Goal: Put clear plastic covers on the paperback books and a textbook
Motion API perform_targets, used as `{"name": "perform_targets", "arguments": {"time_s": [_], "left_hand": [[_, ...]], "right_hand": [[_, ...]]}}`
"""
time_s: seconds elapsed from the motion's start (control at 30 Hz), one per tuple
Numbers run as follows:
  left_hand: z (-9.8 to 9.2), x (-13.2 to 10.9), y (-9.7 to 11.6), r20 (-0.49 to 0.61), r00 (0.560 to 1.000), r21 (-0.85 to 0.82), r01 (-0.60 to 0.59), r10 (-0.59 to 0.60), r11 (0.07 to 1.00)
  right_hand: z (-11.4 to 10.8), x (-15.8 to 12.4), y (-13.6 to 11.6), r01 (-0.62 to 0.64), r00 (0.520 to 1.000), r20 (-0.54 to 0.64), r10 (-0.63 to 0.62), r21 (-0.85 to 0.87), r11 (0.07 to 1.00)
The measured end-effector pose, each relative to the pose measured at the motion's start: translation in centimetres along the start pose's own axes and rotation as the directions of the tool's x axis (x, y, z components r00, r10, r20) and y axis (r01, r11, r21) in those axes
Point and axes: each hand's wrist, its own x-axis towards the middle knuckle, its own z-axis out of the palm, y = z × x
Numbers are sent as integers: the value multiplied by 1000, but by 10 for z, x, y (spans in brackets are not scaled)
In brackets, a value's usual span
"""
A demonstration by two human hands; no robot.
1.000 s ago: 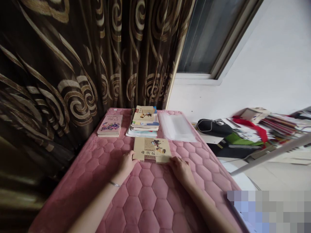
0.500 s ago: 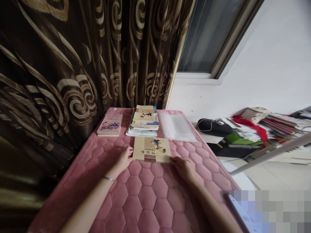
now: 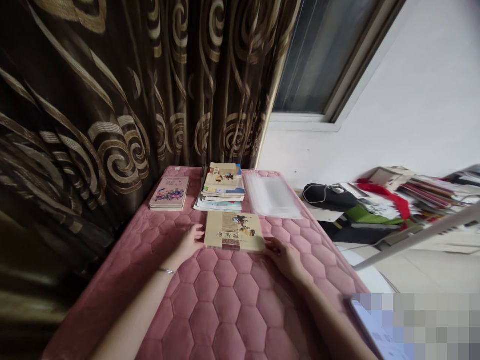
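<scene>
Book [image 3: 234, 231], a cream-covered paperback with a 西游记 title and small painted figures, lies flat on the pink quilted cover [image 3: 225, 310], and I have a hand at either side of it. On the left hand [image 3: 186, 248] the grip is apart: the fingers are extended and slightly spread just beside the book's left edge, and from here I cannot tell whether the tips touch it. A thin silvery bracelet [image 3: 166, 271] circles that wrist. My right hand [image 3: 287, 260] is at the book's near right corner with its fingertips against the edge; I cannot tell from my feed whether that grip is closed on the corner or only resting there. Just beyond the book I see a stack of books [image 3: 224, 192] with a similar cream cover on top. To the right of the stack, clear plastic sleeves [image 3: 275, 196] lie flat, and to its left, well apart, sits a pink-covered book [image 3: 169, 192] with colourful figures. Behind all this I have the dark curtain [image 3: 131, 100] with its golden swirls, hanging next to the window [image 3: 315, 65].
</scene>
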Motion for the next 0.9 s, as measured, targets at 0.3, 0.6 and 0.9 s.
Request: {"name": "perform_targets", "arguments": {"time_s": [0.3,0.6,0.9], "left_hand": [[-13,14,4,58,998,92,-22,17,996],[-19,24,15,213,977,243,-58,5,968],[-22,21,17,188,982,219,-52,10,974]], "right_hand": [[-7,16,22,31,996,85,-32,18,999],[-20,37,15,36,981,186,-61,136,990],[-19,49,26,172,959,227,-171,16,985]]}}
